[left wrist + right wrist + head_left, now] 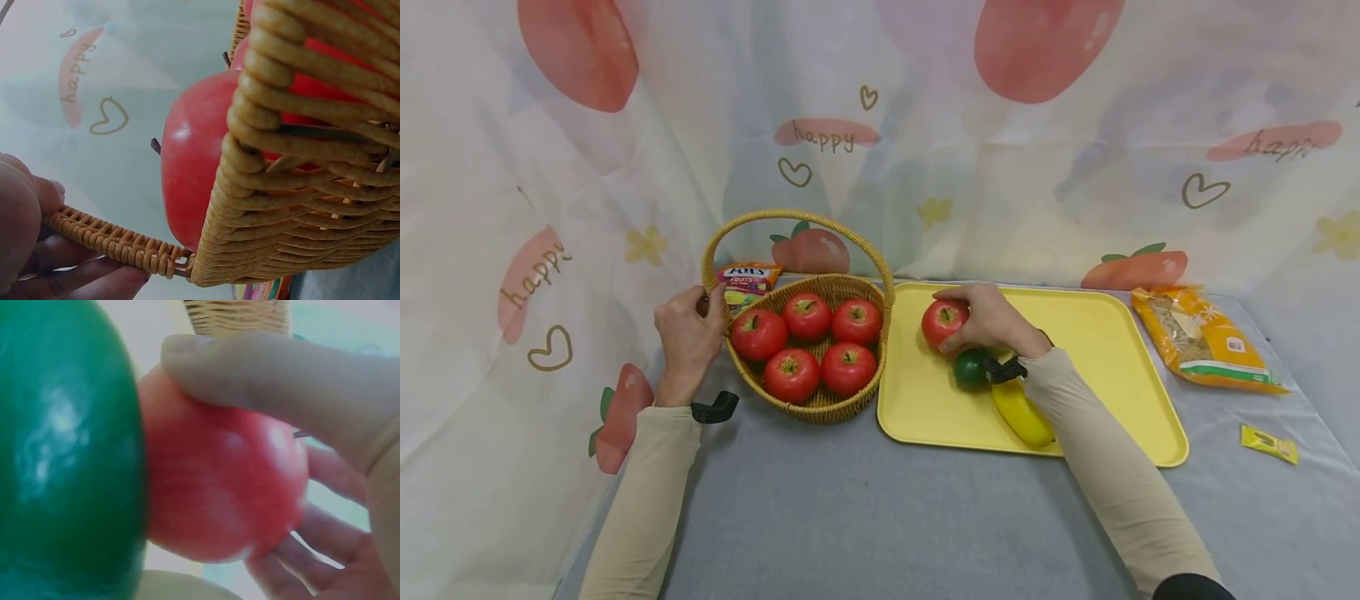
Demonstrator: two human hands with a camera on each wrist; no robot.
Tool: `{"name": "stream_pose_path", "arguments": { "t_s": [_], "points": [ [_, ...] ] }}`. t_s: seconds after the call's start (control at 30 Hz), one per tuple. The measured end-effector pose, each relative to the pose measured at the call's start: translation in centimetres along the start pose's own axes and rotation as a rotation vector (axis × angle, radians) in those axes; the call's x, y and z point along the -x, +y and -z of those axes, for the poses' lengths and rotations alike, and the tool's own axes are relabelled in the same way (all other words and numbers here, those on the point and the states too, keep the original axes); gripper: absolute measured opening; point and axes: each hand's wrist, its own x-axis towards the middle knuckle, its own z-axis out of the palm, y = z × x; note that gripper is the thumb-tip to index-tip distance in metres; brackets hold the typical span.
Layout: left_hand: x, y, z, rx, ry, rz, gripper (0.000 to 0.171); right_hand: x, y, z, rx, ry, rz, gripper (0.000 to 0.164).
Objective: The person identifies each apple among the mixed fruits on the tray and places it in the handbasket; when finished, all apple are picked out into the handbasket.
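A wicker basket (829, 414) with several red apples inside stands left of the middle. My left hand (691, 337) grips the left side of its arched handle; the left wrist view shows thumb and fingers around the woven handle (112, 240). Over the yellow tray (925, 417), my right hand (992, 317) holds a red apple (942, 323) between thumb and fingers. Close below that hand sits a round green fruit (972, 369), large at the left of the right wrist view. A yellow banana (1022, 414) lies on the tray, partly hidden by my right forearm.
Behind the basket's left side is a Fox's candy packet (748, 279). An orange food bag (1206, 337) lies right of the tray, with a small yellow packet (1268, 443) nearer me. A printed cloth (970, 192) hangs along the back.
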Motion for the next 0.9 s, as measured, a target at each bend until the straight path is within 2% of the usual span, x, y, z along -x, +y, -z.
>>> {"name": "stream_pose_path", "arguments": {
  "t_s": [0.17, 0.43, 0.7, 0.9],
  "points": [
    [0.1, -0.1, 0.1, -0.008, -0.008, 0.015, 0.042, 0.3, -0.4, 0.4, -0.1, 0.052, 0.004, 0.081],
    [0.3, -0.3, 0.1, -0.013, -0.009, 0.026, 0.043, 1.2, -1.3, 1.5, -0.183, 0.122, 0.092, 0.077],
    [0.2, -0.4, 0.0, -0.015, -0.011, 0.025, 0.04, 2.4, -3.1, 3.0, -0.395, 0.092, 0.128, 0.068],
    [0.2, -0.2, -0.1, -0.019, -0.023, 0.022, 0.045, 4.3, -6.9, 4.4, -0.508, 0.053, 0.064, 0.067]
  ]
}}
